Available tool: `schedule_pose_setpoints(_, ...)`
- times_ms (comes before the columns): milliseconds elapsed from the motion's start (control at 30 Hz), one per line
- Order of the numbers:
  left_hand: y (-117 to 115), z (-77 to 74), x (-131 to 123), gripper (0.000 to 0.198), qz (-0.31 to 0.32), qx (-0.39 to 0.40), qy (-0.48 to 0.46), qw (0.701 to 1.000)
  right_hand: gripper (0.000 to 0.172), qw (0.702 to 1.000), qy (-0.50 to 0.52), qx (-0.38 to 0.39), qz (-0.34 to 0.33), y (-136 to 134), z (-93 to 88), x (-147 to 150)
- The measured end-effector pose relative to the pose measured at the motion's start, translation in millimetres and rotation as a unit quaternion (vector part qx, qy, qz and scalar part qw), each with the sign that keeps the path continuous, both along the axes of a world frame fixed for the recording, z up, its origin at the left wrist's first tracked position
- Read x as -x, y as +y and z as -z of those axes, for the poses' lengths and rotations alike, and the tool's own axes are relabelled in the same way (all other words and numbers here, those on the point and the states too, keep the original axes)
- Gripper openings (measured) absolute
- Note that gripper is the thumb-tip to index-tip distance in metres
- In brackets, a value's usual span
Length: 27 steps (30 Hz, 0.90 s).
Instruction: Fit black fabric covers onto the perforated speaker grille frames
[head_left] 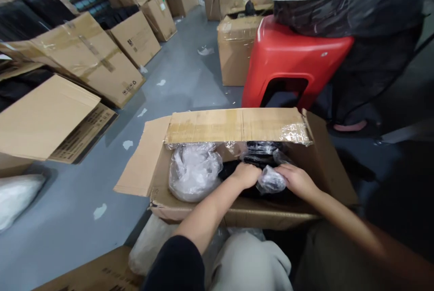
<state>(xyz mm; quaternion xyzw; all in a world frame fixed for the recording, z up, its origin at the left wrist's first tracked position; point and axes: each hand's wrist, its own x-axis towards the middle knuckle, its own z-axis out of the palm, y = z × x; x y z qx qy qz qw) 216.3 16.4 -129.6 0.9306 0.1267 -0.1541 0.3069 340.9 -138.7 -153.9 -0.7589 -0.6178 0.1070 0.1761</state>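
An open cardboard box point(271, 216) sits in front of me, with both my hands inside it. My left hand point(248, 174) is closed, its fingers curled down and partly hidden, at the edge of a crumpled clear plastic bag point(272, 179). On the bag's other side, my right hand point(295, 181) pinches the plastic. What the bag contains is hard to make out, though it looks dark. Black plastic-wrapped items point(264, 147) lie behind and below my hands. A translucent bag with white contents point(195, 171) fills the box's left end.
A red plastic stool point(301, 51) stands beyond the box, and a person in dark trousers point(366, 15) sits on it. Cardboard cartons point(101, 55) line the left side. Another carton point(237, 51) is behind the stool. Paper scraps point(100, 211) dot the grey floor.
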Motion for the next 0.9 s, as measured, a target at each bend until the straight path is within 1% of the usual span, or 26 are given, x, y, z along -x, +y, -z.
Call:
schedule_pose_setpoints(67,9.4,-2.1,-11.8,0.019,-0.080,0.041,-0.042,0.995,0.026,0.997,0.009,0.003,0.071,-5.1,3.2,-8.2)
schedule_pose_setpoints(133,18.4,-7.1,-19.2,0.021,-0.148,0.110,-0.120,0.975,0.024,0.993,0.024,0.016,0.117,-10.3,7.8,-15.3)
schedule_pose_setpoints(167,20.4,-9.2,-22.3,0.021,-0.171,0.151,-0.151,0.962,0.026,0.991,0.031,0.025,0.130,-11.9,10.5,-17.6)
schedule_pose_setpoints(200,20.2,-10.6,-25.5,0.021,-0.187,0.194,-0.171,0.948,0.032,0.990,0.037,0.035,0.135,-12.4,13.1,-19.1)
schedule_pose_setpoints(267,14.0,-11.7,-32.1,0.021,-0.212,0.267,-0.178,0.923,0.048,0.990,0.045,0.055,0.121,-9.0,16.7,-19.6)
schedule_pose_setpoints(300,9.8,-11.8,-35.4,0.020,-0.222,0.292,-0.176,0.913,0.048,0.990,0.048,0.069,0.113,-5.3,16.7,-19.2)
schedule_pose_setpoints(333,6.0,-12.2,-38.3,0.020,-0.233,0.311,-0.177,0.904,0.040,0.989,0.048,0.087,0.114,-0.6,15.3,-19.0)
schedule_pose_setpoints(367,3.8,-13.0,-40.6,0.019,-0.249,0.323,-0.184,0.894,0.029,0.985,0.043,0.107,0.127,4.5,12.4,-19.1)
schedule_pose_setpoints(400,3.7,-14.5,-42.0,0.018,-0.273,0.327,-0.197,0.883,0.024,0.980,0.034,0.123,0.152,9.5,8.0,-19.7)
schedule_pose_setpoints(467,10.2,-19.4,-41.7,0.017,-0.335,0.311,-0.237,0.857,0.026,0.968,0.008,0.129,0.214,17.9,-3.2,-22.0)
schedule_pose_setpoints(500,15.7,-22.7,-40.1,0.016,-0.362,0.294,-0.259,0.846,0.026,0.966,-0.003,0.117,0.230,20.9,-9.0,-23.5)
schedule_pose_setpoints(567,27.5,-29.9,-35.2,0.016,-0.387,0.261,-0.293,0.835,0.023,0.973,-0.015,0.070,0.219,24.6,-18.8,-26.1)
schedule_pose_setpoints(633,35.3,-37.3,-29.4,0.014,-0.386,0.244,-0.305,0.836,0.021,0.981,-0.011,0.004,0.191,26.4,-24.7,-27.8)
schedule_pose_setpoints(667,36.9,-40.9,-26.4,0.013,-0.385,0.244,-0.305,0.836,0.022,0.981,-0.002,-0.034,0.190,27.1,-26.4,-28.4)
schedule_pose_setpoints(733,36.4,-47.2,-20.3,0.015,-0.370,0.247,-0.306,0.842,0.023,0.974,0.026,-0.089,0.206,28.2,-28.7,-29.1)
schedule_pose_setpoints(767,35.1,-49.4,-17.2,0.018,-0.350,0.245,-0.308,0.850,0.023,0.971,0.044,-0.098,0.214,28.8,-30.2,-29.1)
schedule_pose_setpoints(800,33.7,-50.6,-14.1,0.026,-0.317,0.242,-0.304,0.865,0.022,0.968,0.066,-0.102,0.217,29.6,-32.3,-28.7)
schedule_pose_setpoints(867,31.2,-48.5,-9.3,0.053,-0.224,0.222,-0.274,0.908,0.022,0.961,0.137,-0.120,0.207,31.4,-39.0,-26.6)
schedule_pose_setpoints(900,30.4,-45.2,-7.8,0.066,-0.176,0.208,-0.243,0.931,0.022,0.954,0.185,-0.141,0.191,32.5,-43.4,-25.1)
